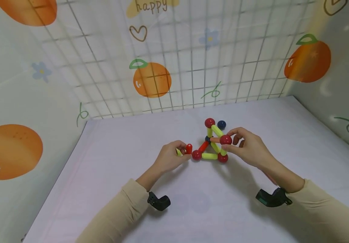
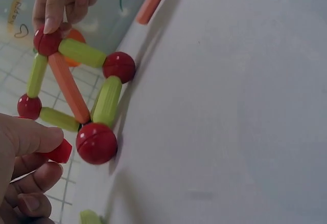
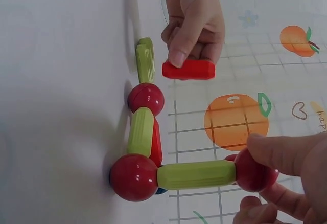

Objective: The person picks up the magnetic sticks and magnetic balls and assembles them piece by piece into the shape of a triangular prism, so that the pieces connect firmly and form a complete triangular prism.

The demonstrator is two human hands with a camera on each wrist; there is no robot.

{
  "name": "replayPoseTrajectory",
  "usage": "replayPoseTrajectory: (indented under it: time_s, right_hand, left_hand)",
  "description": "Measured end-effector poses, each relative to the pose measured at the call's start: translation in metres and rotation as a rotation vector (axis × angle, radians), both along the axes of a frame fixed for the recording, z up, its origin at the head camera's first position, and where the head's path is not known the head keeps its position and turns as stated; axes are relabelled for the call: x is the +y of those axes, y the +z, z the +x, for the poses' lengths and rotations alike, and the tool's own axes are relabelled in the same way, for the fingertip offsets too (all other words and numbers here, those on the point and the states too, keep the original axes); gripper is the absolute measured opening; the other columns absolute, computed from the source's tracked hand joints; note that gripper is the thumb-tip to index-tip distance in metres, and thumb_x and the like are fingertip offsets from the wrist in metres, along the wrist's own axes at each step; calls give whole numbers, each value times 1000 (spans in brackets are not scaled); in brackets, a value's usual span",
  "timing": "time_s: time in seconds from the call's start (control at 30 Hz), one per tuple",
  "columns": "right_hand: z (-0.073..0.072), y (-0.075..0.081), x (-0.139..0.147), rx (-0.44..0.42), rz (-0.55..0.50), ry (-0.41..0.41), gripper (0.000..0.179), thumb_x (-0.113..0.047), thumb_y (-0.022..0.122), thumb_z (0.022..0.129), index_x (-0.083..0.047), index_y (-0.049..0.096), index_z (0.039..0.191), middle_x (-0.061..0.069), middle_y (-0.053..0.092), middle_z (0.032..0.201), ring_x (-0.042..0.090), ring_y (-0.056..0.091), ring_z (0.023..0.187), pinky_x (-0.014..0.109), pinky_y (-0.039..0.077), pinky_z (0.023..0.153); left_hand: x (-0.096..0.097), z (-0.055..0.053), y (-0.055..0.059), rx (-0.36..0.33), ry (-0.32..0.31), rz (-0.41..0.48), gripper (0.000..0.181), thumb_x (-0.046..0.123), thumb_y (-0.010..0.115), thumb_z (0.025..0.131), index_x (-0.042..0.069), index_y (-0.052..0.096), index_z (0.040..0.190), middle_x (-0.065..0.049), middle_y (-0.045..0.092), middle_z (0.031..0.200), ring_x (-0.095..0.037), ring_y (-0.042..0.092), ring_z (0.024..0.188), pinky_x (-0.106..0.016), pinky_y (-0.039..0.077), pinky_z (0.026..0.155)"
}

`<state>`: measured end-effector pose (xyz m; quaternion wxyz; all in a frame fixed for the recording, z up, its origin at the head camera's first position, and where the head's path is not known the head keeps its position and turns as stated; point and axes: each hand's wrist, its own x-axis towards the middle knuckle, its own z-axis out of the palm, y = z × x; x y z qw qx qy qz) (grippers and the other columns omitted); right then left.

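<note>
My left hand [image 1: 170, 157] pinches a short red magnetic rod [image 3: 189, 70] between thumb and fingers, just left of a ball-and-rod frame. My right hand [image 1: 250, 148] holds the upper right red ball [image 1: 225, 140] of that frame between thumb and fingers. Yellow-green rods [image 3: 196, 175], an orange rod [image 2: 69, 87] and another red rod [image 1: 203, 146] join red balls and a dark blue ball [image 1: 208, 138]. At its left front corner sits a red ball [image 1: 196, 155], close to the left fingertips. A further red ball [image 1: 209, 123] tops the back.
A loose dark blue ball [image 1: 221, 124] lies behind the frame. Near the left hand lies a yellow-green rod [image 3: 145, 60]. An orange rod [image 2: 155, 0] rests on the table by the right forearm. Behind the white table [image 1: 107, 209] hangs a printed curtain [image 1: 107, 67].
</note>
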<state>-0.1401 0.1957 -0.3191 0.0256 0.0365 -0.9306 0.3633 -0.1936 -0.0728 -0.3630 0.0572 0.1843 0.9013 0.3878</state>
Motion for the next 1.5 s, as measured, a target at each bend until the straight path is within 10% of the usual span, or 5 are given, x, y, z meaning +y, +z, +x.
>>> replayPoseTrajectory:
  time_s: [1.0,1.5]
  right_hand:
    - [-2,0,3,-13,0,1,49,-32,74,87,-9,54,124,13,58,98,23,52,79,28,43,57]
    - [-11,-2,4,52,12,-9,46,-27,73,89,-10,59,130,12,60,90,22,52,75,27,42,55]
  left_hand:
    - [26,-13,-2,-1,-74,-40,25,27,74,87,15,72,108,-3,64,94,-17,52,78,-24,42,65]
    - [27,10,-4,-7,-58,-30,21,26,78,84,13,71,99,0,66,91,-13,51,75,-21,40,61]
